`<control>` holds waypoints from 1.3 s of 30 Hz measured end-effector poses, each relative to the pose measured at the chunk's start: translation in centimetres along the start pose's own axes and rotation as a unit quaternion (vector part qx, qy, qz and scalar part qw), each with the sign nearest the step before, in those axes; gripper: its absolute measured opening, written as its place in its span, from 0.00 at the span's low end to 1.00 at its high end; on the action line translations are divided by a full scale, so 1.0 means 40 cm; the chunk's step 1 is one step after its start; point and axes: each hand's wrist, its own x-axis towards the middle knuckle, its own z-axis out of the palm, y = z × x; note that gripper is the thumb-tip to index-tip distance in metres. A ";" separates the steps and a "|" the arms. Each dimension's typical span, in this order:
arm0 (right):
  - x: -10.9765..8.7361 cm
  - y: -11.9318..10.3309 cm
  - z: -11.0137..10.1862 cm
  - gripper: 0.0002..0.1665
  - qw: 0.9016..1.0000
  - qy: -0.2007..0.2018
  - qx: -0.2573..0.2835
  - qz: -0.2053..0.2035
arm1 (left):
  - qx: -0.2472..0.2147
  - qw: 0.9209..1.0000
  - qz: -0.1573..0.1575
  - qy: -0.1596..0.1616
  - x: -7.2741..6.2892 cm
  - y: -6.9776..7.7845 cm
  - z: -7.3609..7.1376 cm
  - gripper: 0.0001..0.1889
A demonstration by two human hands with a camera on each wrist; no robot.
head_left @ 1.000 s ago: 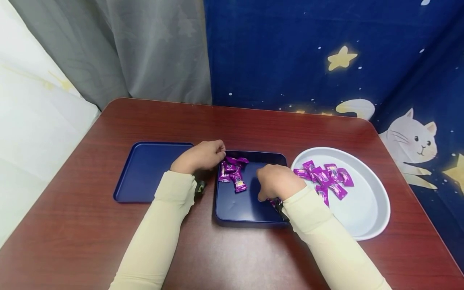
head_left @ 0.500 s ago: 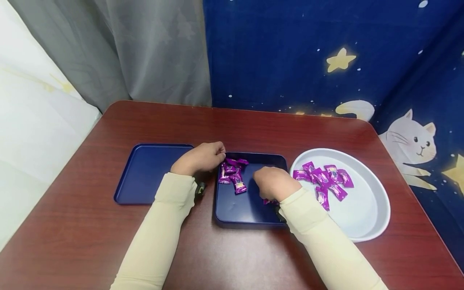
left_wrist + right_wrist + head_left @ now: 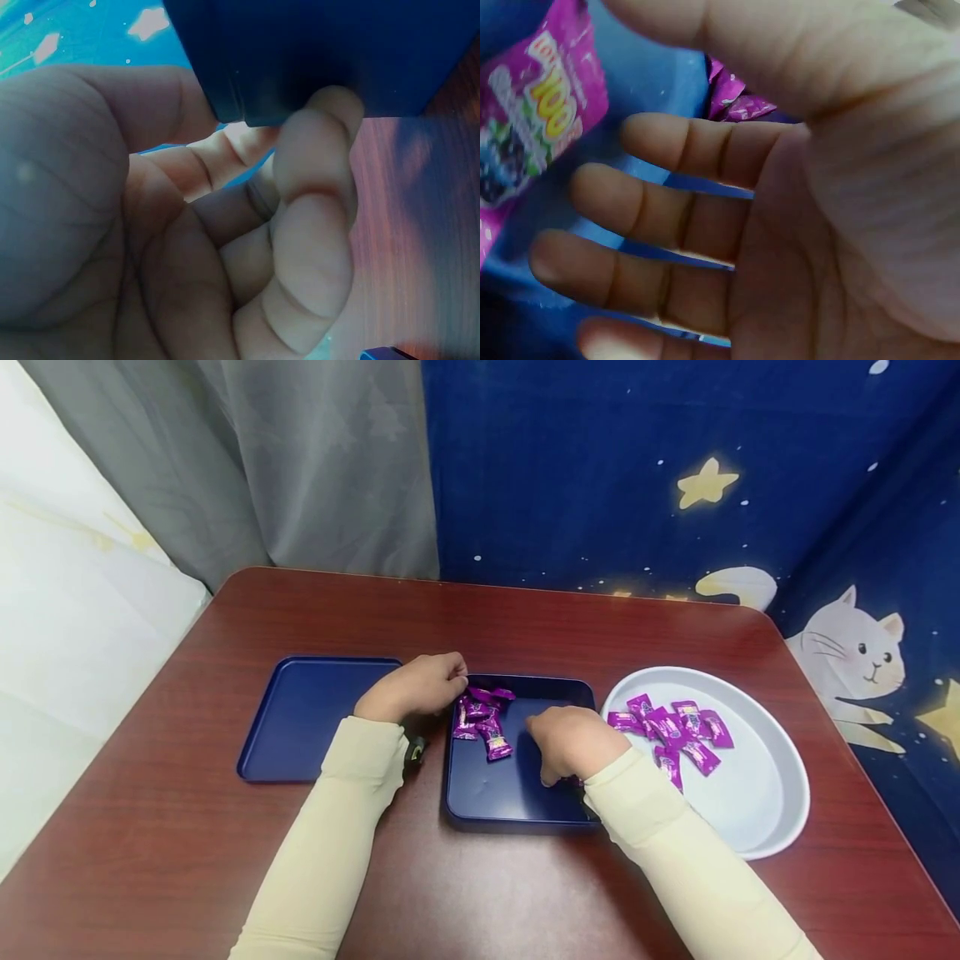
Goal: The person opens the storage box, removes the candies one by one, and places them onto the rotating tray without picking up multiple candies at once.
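Observation:
A deep navy-blue tray [image 3: 517,823] sits mid-table in the head view. At its far left corner my left hand [image 3: 414,685] grips the tray, thumb on one side and curled fingers on the other in the left wrist view. Several purple-wrapped candies [image 3: 492,739] lie along the tray's left side. Over the right half of the tray, my right hand [image 3: 576,742] points down with nothing between its fingers. In the right wrist view its fingers are spread and relaxed, and a candy [image 3: 551,105] marked "100" lies beyond the fingertips, apart from them.
A round-ended white tray [image 3: 757,785] with several more purple candies [image 3: 678,731] stands close against the blue tray's right side. A shallow blue tray or lid [image 3: 315,714] lies to the left. Curtains hang behind the table's far edge [image 3: 570,593].
My right hand moved slightly left, then back right over the tray; its thumb shows now, and the purple candy beneath is more covered. My left hand has stayed at the tray's corner.

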 end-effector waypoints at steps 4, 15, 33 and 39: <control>0.002 -0.003 0.003 0.15 1.000 -0.007 -0.027 0.003 | -0.001 1.000 0.000 -0.001 0.000 -0.001 0.001 0.07; 0.004 0.000 0.015 0.08 0.998 0.046 -0.034 -0.020 | -0.003 1.000 -0.003 0.001 0.002 -0.001 0.003 0.07; 0.027 0.000 0.028 0.29 0.991 0.109 0.035 -0.062 | 0.002 1.000 -0.014 0.000 0.002 0.006 0.002 0.07; 0.020 0.008 0.031 0.16 0.990 0.118 0.027 -0.077 | 0.001 1.000 -0.018 0.001 0.003 0.004 0.005 0.07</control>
